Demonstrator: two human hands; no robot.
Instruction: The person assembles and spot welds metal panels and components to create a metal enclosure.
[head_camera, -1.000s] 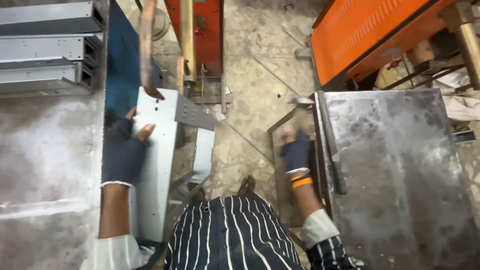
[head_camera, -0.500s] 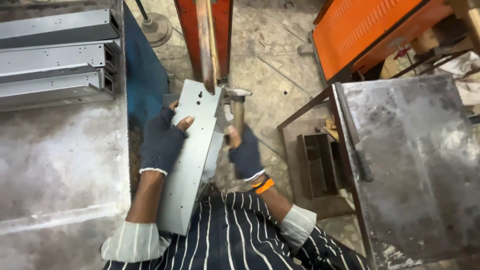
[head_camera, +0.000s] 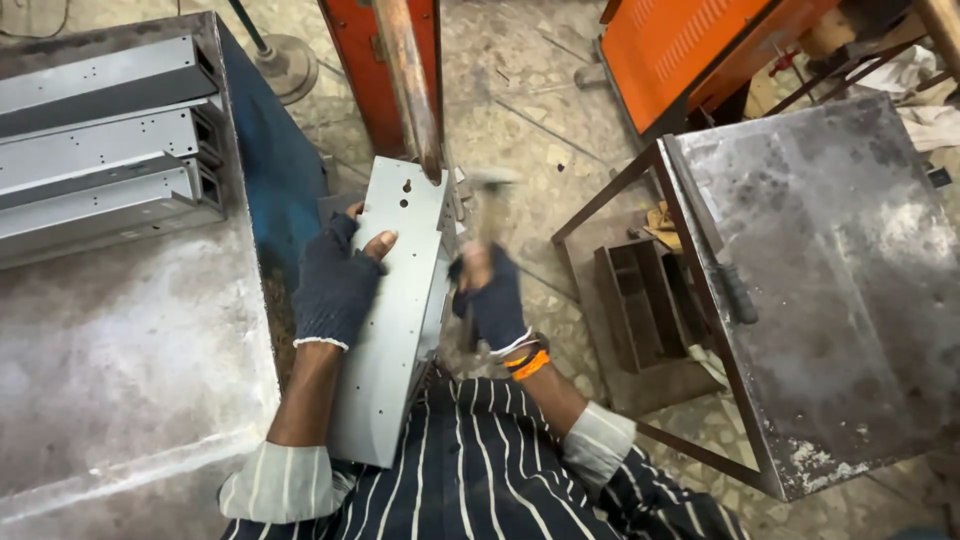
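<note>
A long grey sheet-metal channel (head_camera: 395, 330) with small holes lies lengthwise in front of me, its far end under a rusty metal arm (head_camera: 408, 80) of an orange-red machine. My left hand (head_camera: 335, 285), in a dark fingerless glove, presses flat on the channel's top face. My right hand (head_camera: 492, 298), gloved too with an orange band at the wrist, grips the handle of a hammer (head_camera: 495, 185) held up beside the channel's right edge. The hammer head is blurred.
Several more grey channels (head_camera: 100, 150) lie stacked on the worn metal table (head_camera: 120, 380) at my left. A second metal table (head_camera: 830, 290) stands at the right with a rusty tray (head_camera: 640, 300) beneath it. An orange machine casing (head_camera: 690, 50) sits behind it.
My left hand carried the channel from the left table to the machine's arm. My right hand left the right table holding a hammer and now has it raised beside the channel.
</note>
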